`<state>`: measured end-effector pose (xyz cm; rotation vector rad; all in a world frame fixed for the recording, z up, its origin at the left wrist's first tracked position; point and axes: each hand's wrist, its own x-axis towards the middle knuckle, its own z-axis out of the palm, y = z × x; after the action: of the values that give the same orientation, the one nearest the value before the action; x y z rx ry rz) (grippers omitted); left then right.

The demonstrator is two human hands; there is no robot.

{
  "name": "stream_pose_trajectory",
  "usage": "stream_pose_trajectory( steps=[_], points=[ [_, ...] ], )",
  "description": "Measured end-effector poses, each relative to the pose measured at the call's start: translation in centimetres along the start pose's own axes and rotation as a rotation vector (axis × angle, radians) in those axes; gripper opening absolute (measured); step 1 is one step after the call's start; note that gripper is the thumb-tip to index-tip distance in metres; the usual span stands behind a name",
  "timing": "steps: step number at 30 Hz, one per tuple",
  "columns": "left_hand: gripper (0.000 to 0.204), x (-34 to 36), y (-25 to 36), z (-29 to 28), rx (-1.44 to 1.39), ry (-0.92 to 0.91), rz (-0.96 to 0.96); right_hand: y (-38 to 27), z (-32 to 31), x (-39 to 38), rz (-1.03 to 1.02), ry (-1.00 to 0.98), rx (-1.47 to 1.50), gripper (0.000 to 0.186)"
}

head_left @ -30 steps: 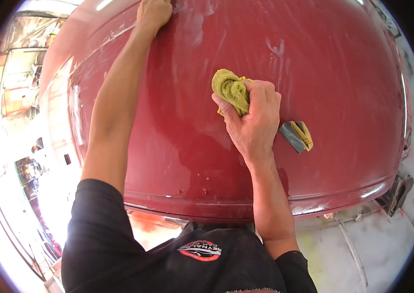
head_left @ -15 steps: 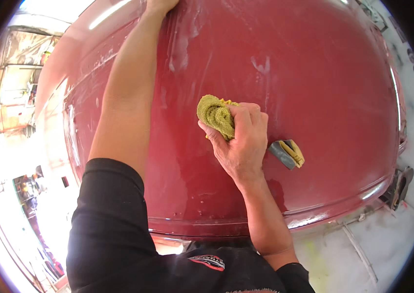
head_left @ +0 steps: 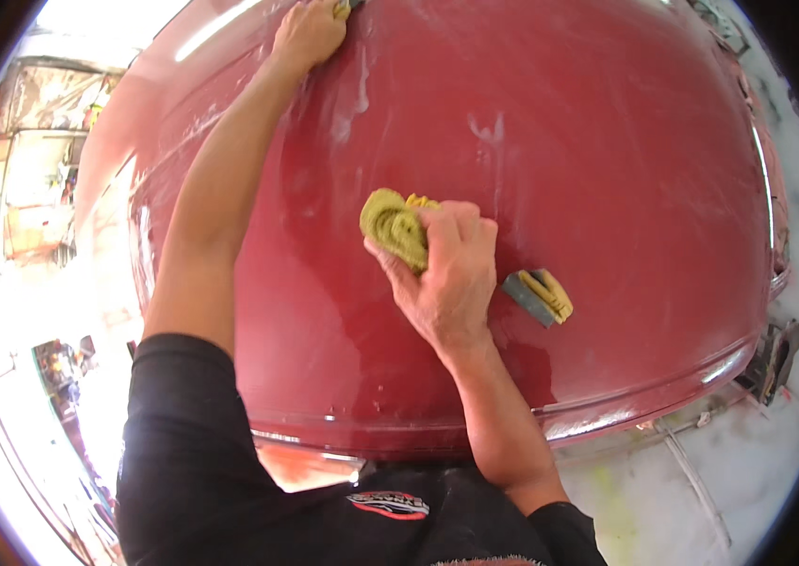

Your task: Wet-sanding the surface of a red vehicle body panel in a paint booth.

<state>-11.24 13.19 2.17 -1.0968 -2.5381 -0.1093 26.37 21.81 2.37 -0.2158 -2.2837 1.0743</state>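
A broad, curved red car panel (head_left: 626,236) stretches out below me, with pale smears and damp-looking darker patches on it. My right hand (head_left: 451,269) grips a bunched, yellow-green towel (head_left: 397,226) above the middle of the panel. Beside that hand, on its right, lies a folded grey sheet with a yellow pad (head_left: 539,297), resembling sandpaper around a sponge. At the far left, my left hand (head_left: 313,33) is closed on a small yellow-and-grey pad (head_left: 347,8) against the panel; the picture's top edge partly cuts off this pad.
Along the near side runs the panel's rounded lip (head_left: 626,410), close to my body. A pale, stained floor (head_left: 635,500) shows at the lower right, with a dark part (head_left: 774,358) by the panel's corner. Cluttered shelving (head_left: 50,160) stands in bright light on the left.
My left hand has come nearer along the panel, so its pad now shows. My right hand and the towel appear slightly farther left; the loose pad shifts similarly with the view.
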Motion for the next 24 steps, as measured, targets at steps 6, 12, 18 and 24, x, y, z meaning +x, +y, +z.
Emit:
stream_pose_trajectory(
  steps=[6,12,18,24],
  points=[
    [0.045,0.4,3.3,2.5,-0.064,-0.258,-0.188,2.5,0.7,-0.2,-0.018,0.003,0.015,0.039],
    [0.041,-17.4,10.2,-7.2,-0.179,-0.01,0.081,1.2,0.7,0.0,-0.007,0.017,0.006,0.039],
    [0.039,-2.0,2.2,-0.8,-0.151,0.085,-0.012,0.3,0.7,0.3,-0.033,0.038,0.03,0.04],
    [0.033,2.4,1.8,3.3,-0.06,0.059,-0.162,0.5,0.5,0.6,-0.019,0.02,0.036,0.04]
  ],
)
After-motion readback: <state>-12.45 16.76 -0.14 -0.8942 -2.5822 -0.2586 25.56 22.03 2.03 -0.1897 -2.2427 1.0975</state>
